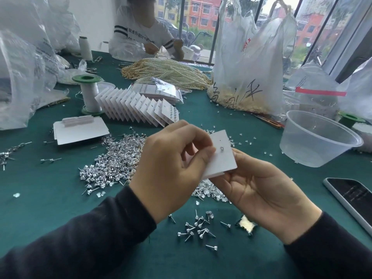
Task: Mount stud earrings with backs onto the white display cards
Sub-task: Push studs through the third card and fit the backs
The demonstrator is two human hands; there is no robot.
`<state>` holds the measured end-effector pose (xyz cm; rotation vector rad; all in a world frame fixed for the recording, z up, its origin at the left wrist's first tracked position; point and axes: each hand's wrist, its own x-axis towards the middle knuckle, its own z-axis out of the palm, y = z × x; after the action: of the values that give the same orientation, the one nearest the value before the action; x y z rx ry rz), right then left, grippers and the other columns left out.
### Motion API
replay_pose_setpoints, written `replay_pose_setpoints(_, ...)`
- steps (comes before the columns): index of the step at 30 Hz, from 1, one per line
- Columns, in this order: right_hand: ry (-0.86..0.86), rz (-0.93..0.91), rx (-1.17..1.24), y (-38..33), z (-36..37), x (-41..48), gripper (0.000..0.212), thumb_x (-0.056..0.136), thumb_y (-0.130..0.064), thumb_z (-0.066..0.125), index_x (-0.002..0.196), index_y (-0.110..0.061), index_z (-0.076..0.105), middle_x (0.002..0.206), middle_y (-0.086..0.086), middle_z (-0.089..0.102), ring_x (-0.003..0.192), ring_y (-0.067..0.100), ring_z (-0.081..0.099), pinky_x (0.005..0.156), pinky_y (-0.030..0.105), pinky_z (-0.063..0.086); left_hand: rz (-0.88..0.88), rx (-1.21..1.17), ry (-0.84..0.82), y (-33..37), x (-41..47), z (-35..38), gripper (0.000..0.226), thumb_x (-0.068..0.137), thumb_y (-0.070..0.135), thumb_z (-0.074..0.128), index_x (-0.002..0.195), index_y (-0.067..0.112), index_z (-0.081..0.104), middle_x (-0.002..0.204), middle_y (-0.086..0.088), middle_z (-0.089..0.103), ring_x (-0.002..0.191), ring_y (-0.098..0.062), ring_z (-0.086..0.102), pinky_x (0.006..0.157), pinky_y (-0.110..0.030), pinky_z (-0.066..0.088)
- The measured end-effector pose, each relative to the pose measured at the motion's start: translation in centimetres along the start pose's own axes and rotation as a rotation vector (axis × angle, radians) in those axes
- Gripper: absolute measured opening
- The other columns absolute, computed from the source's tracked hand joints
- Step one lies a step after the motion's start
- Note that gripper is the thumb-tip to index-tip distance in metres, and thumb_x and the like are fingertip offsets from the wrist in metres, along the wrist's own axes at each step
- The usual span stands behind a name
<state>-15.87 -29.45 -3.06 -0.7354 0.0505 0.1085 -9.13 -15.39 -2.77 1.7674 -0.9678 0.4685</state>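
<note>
Writing: black handwritten characters and a little red print on a large white plastic bag (251, 77); printed characters on the shirt of a person (141, 31) seated opposite, too small to read with certainty; faint lines on the phone (350, 198) screen, illegible. Left hand (171, 168): fingers curled, thumb and forefinger pinching the left edge of one white display card (223, 162), fingertips just beside a stud (221, 148) seated in the card face. Right hand (261, 194): palm up, fingers curled, gripping the same card at its lower edge. The card is held tilted in the air between both hands, above the green tablecloth (50, 188). Containers: the large bag holds pale beads in its bottom; a clear plastic tub (322, 141) at right shows one small piece inside; a clear zip bag (161, 91) holds filled cards. Loose stock: a pile of stud earrings (120, 158) left of the hands, a smaller scatter of studs (201, 228) between the wrists, clear earring backs (241, 135) strewn beyond the card. Also on the cloth: a fanned row of finished cards (136, 107), a stack of blank cards (80, 131), a green-flanged spool (89, 93), and pearl strands (167, 71).
</note>
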Motion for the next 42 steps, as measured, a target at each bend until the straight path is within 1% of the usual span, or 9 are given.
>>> replay_pose_setpoints(3,0.024,-0.007,0.003,0.0,0.0,0.0,0.048,0.054,-0.002,0.084,0.099,0.008,0.068,0.097,0.02,0.069,0.084,0.024,0.07,0.068,0.029,0.058,0.059,0.028,-0.013,0.0,-0.1,-0.1,0.01,0.076,0.02,0.066,0.074,0.01,0.067,0.073,0.002,0.062,0.06,-0.006,0.049,0.059,-0.023,0.045)
replay_pose_setpoints(7,0.107,-0.04,-0.066,-0.2,0.3,-0.2,0.029,0.061,-0.01,0.071,0.087,0.002,0.073,0.085,0.013,0.072,0.072,0.018,0.071,0.055,0.02,0.056,0.151,0.169,-0.119,0.1,-0.5,-0.2,0.04,0.067,0.038,0.075,0.089,0.005,0.068,0.087,-0.005,0.064,0.075,-0.013,0.058,0.072,-0.019,0.044)
replay_pose_setpoints(10,0.139,-0.068,-0.079,-0.1,0.6,-0.2,0.023,0.059,-0.01,0.069,0.079,0.001,0.075,0.077,0.01,0.072,0.067,0.015,0.07,0.057,0.019,0.056,0.199,0.284,-0.101,-0.1,-0.8,0.2,0.032,0.071,0.026,0.073,0.092,0.002,0.067,0.09,-0.01,0.064,0.08,-0.023,0.062,0.075,-0.027,0.047)
replay_pose_setpoints(18,0.165,-0.135,-0.115,0.4,0.7,-0.1,0.015,0.065,-0.003,0.064,0.076,0.002,0.072,0.079,0.014,0.07,0.072,0.019,0.07,0.069,0.027,0.058,0.22,0.395,-0.143,0.2,-0.9,0.6,0.014,0.078,0.007,0.061,0.089,0.002,0.067,0.085,-0.01,0.068,0.069,-0.025,0.063,0.068,-0.027,0.048)
replay_pose_setpoints(20,0.189,-0.153,-0.154,0.6,0.7,0.0,0.016,0.066,-0.002,0.062,0.078,0.006,0.071,0.079,0.018,0.07,0.073,0.023,0.07,0.069,0.029,0.058,0.183,0.365,-0.154,0.2,-0.9,0.6,0.015,0.076,0.004,0.058,0.087,0.004,0.068,0.081,-0.008,0.068,0.067,-0.026,0.064,0.065,-0.034,0.051)
replay_pose_setpoints(24,0.231,-0.159,-0.215,0.8,0.8,0.0,0.019,0.064,-0.001,0.062,0.078,0.01,0.07,0.078,0.021,0.071,0.071,0.024,0.071,0.064,0.028,0.058,0.07,0.247,-0.137,0.3,-0.9,0.6,0.018,0.075,0.004,0.057,0.087,0.006,0.07,0.076,-0.005,0.07,0.065,-0.025,0.065,0.057,-0.034,0.053)
replay_pose_setpoints(33,0.29,-0.175,-0.224,1.2,0.8,0.1,0.012,0.064,-0.001,0.062,0.067,0.003,0.073,0.071,0.018,0.071,0.066,0.022,0.07,0.06,0.026,0.057,0.075,0.307,-0.229,0.4,-0.8,0.7,0.018,0.07,0.001,0.053,0.08,0.004,0.067,0.073,-0.007,0.066,0.064,-0.029,0.063,0.056,-0.038,0.053)
replay_pose_setpoints(38,0.34,-0.264,-0.297,1.8,0.9,0.4,0.011,0.062,-0.003,0.064,0.066,0.003,0.072,0.072,0.018,0.071,0.065,0.023,0.07,0.059,0.026,0.057,0.019,0.28,-0.157,0.3,-0.8,1.1,0.018,0.072,0.004,0.055,0.082,0.007,0.07,0.069,-0.004,0.067,0.061,-0.025,0.063,0.055,-0.035,0.052)
replay_pose_setpoints(42,0.356,-0.281,-0.331,2.1,1.1,0.5,0.019,0.075,0.007,0.059,0.063,0.001,0.072,0.068,0.016,0.071,0.061,0.02,0.069,0.055,0.023,0.055,-0.016,0.302,-0.146,0.5,-1.1,1.3,0.018,0.075,0.009,0.053,0.082,0.009,0.07,0.07,-0.004,0.067,0.062,-0.026,0.064,0.057,-0.036,0.053)
